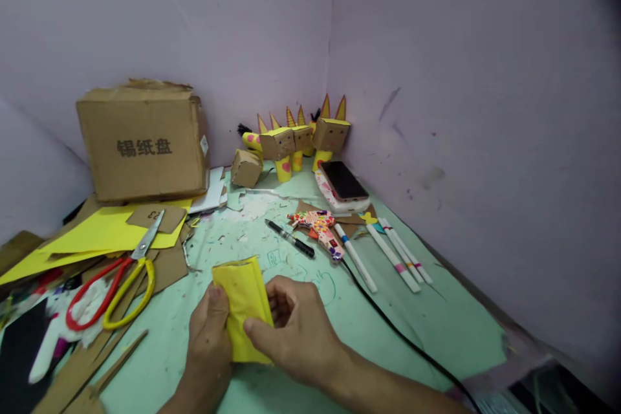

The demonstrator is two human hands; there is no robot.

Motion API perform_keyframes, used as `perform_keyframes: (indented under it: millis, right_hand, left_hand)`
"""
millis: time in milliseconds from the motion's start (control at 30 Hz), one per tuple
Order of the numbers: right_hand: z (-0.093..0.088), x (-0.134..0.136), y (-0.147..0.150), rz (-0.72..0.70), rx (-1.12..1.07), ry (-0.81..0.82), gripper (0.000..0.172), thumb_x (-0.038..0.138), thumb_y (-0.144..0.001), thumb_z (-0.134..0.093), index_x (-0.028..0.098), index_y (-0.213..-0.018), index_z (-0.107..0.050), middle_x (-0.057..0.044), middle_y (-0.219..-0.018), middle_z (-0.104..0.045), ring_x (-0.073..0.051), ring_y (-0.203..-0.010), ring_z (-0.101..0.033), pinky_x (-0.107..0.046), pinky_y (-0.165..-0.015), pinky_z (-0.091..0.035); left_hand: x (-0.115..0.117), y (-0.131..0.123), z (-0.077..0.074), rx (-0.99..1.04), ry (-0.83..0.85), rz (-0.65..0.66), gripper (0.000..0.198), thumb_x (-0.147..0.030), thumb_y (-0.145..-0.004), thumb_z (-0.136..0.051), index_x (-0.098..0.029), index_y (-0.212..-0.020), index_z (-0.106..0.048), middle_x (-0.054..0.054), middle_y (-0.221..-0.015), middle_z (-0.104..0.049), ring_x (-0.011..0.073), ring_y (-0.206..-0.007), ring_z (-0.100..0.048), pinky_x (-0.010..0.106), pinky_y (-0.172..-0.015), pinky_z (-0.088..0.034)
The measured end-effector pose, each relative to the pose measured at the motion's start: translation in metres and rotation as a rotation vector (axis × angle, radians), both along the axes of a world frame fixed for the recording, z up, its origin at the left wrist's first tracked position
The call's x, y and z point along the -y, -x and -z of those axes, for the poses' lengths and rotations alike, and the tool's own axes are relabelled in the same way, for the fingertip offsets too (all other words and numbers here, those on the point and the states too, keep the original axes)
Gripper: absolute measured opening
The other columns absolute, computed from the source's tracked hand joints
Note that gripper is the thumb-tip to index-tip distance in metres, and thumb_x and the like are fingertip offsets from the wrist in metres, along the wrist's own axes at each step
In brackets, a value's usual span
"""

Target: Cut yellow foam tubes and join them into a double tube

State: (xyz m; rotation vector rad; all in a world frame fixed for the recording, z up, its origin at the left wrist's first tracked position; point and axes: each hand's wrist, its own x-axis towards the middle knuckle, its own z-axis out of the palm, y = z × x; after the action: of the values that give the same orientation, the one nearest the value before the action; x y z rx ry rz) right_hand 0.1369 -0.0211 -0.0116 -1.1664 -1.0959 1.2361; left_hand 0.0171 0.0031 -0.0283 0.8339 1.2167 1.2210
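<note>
A yellow paper-covered roll [241, 297] lies on the green table [436, 317] in front of me. My left hand [209, 343] grips its left side, thumb pressed on top. My right hand [295, 330] curls around its right side, thumb across the lower part and fingers bent behind the edge. Both hands are closed on the roll.
Red and yellow scissors [116, 281] lie on cardboard scraps and yellow paper [97, 233] at the left. A cardboard box [143, 142] stands behind. Cardboard animal figures [295, 139], a phone [343, 181], a patterned glue gun [317, 228] with black cord, a black pen [290, 238] and several glue sticks [398, 252] lie ahead.
</note>
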Motion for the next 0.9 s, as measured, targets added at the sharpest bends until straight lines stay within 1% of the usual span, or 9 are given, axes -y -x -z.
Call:
perform_keyframes:
  millis: [167,300,400,500,633,700,767,833,900]
  right_hand:
    - [-0.002,0.001,-0.002,-0.015,-0.110,0.046,0.008,0.019,-0.055,-0.061,0.018,-0.056,-0.053,0.002,-0.055,-0.057,-0.010,-0.047,-0.049,-0.020,-0.044,-0.038]
    - [-0.004,0.000,-0.005,-0.012,-0.133,0.056,0.008,0.019,-0.054,-0.060,0.017,-0.054,-0.053,0.002,-0.054,-0.056,-0.009,-0.046,-0.047,-0.020,-0.043,-0.036]
    - [-0.004,0.000,-0.006,-0.009,-0.106,0.032,0.008,0.020,-0.055,-0.060,0.017,-0.055,-0.052,0.001,-0.054,-0.057,-0.010,-0.047,-0.048,-0.020,-0.044,-0.037]
    - [-0.002,0.000,-0.007,-0.003,-0.062,0.017,0.007,0.020,-0.055,-0.060,0.017,-0.056,-0.053,0.000,-0.056,-0.058,-0.011,-0.049,-0.049,-0.020,-0.045,-0.039]
    - [0.003,0.001,-0.006,-0.026,0.010,-0.008,0.007,0.021,-0.057,-0.060,0.017,-0.057,-0.054,0.001,-0.054,-0.055,-0.010,-0.048,-0.047,-0.020,-0.044,-0.038]
    - [0.005,0.002,-0.006,-0.051,0.096,-0.047,0.006,0.021,-0.059,-0.060,0.017,-0.058,-0.055,0.002,-0.054,-0.055,-0.010,-0.048,-0.047,-0.020,-0.044,-0.038]
    - [0.006,0.004,-0.006,-0.073,0.200,-0.074,0.005,0.021,-0.060,-0.060,0.017,-0.060,-0.058,0.002,-0.055,-0.056,-0.011,-0.048,-0.047,-0.020,-0.044,-0.039]
    - [0.004,0.004,-0.006,-0.084,0.282,-0.098,0.007,0.023,-0.062,-0.062,0.016,-0.061,-0.060,0.001,-0.055,-0.058,-0.011,-0.047,-0.049,-0.020,-0.044,-0.039]
    - [0.000,0.005,-0.007,-0.050,0.317,-0.177,0.013,0.028,-0.064,-0.065,0.015,-0.067,-0.064,-0.001,-0.058,-0.061,-0.013,-0.049,-0.053,-0.021,-0.045,-0.042]
  left_hand:
    - [0.002,0.004,-0.005,-0.113,-0.083,0.027,0.042,-0.056,-0.063,-0.068,-0.018,-0.076,-0.057,-0.003,-0.063,-0.064,0.0142,-0.054,-0.055,0.021,-0.044,-0.044]
    - [0.002,0.006,-0.007,-0.108,-0.081,0.045,0.043,-0.057,-0.060,-0.070,-0.018,-0.075,-0.059,-0.002,-0.061,-0.062,0.0167,-0.058,-0.057,0.020,-0.040,-0.040]
    - [0.000,0.005,-0.007,-0.051,-0.062,0.040,0.044,-0.056,-0.057,-0.072,-0.018,-0.075,-0.060,-0.002,-0.058,-0.061,0.0187,-0.060,-0.059,0.021,-0.041,-0.042]
    - [0.001,0.004,-0.010,0.054,-0.026,0.087,0.044,-0.051,-0.054,-0.076,-0.017,-0.078,-0.061,0.000,-0.061,-0.063,0.0199,-0.061,-0.061,0.023,-0.044,-0.045]
    - [0.004,0.001,-0.022,0.182,0.027,0.156,0.050,-0.034,-0.045,-0.083,-0.017,-0.087,-0.062,0.002,-0.071,-0.067,0.0212,-0.064,-0.063,0.027,-0.053,-0.051]
    - [0.004,0.001,-0.027,0.222,0.034,0.178,0.048,-0.027,-0.042,-0.084,-0.016,-0.084,-0.063,0.002,-0.069,-0.067,0.0200,-0.062,-0.062,0.027,-0.055,-0.051]
    - [0.003,0.003,-0.029,0.237,0.032,0.203,0.042,-0.022,-0.041,-0.084,-0.015,-0.076,-0.063,0.001,-0.062,-0.064,0.0172,-0.056,-0.060,0.025,-0.052,-0.049]
    - [0.000,0.006,-0.028,0.245,0.039,0.207,0.037,-0.020,-0.040,-0.084,-0.015,-0.070,-0.062,0.000,-0.058,-0.062,0.0148,-0.052,-0.057,0.023,-0.049,-0.047]
    - [-0.004,0.010,-0.025,0.278,0.040,0.226,0.036,-0.019,-0.041,-0.084,-0.015,-0.070,-0.062,0.000,-0.060,-0.063,0.0148,-0.053,-0.057,0.024,-0.050,-0.047]
